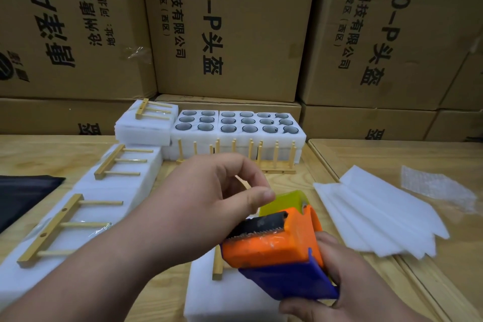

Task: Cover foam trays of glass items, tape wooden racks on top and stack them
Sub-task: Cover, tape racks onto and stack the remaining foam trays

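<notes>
My right hand (347, 282) grips an orange and blue tape dispenser (277, 251) with a yellowish tape roll, held over a covered foam tray (206, 293) near the front. A wooden rack (218, 266) lies on that tray, mostly hidden by the dispenser. My left hand (209, 196) hovers just above the dispenser's toothed blade, thumb and forefinger close together; clear tape between them cannot be made out. Open foam trays with glass items (237, 123) stand at the back.
Covered trays with racks taped on top (78, 219) line the left side, one more (146, 123) at the back left. Loose wooden racks (274, 159) lean at the open trays. White foam sheets (379, 217) lie right. Cardboard boxes (227, 29) wall the back.
</notes>
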### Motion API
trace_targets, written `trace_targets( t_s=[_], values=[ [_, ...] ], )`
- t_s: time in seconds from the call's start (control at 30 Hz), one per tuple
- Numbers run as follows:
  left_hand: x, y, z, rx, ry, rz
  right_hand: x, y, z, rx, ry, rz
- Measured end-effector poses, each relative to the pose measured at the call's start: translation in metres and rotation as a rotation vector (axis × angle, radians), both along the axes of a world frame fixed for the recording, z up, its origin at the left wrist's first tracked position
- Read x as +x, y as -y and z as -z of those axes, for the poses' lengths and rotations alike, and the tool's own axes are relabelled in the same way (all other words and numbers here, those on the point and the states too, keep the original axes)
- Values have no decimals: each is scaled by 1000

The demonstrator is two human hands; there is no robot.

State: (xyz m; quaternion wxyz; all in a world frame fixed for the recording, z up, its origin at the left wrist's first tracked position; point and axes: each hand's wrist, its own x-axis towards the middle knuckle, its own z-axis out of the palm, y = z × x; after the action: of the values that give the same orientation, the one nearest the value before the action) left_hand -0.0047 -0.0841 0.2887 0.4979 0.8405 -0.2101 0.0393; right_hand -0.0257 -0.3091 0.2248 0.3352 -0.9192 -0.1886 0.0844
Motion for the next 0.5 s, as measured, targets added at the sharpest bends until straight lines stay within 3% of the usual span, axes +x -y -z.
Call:
trace_targets(
  t_s=[0.13,0.33,0.5],
  values=[
    [-2,-3,-8,97,10,31,4,4,0,-44,-16,1],
    [-10,8,-5,217,271,-111,3,10,16,41,178,21],
    [-9,14,-3,129,242,-120,3,14,27,131,295,75]
  ],
)
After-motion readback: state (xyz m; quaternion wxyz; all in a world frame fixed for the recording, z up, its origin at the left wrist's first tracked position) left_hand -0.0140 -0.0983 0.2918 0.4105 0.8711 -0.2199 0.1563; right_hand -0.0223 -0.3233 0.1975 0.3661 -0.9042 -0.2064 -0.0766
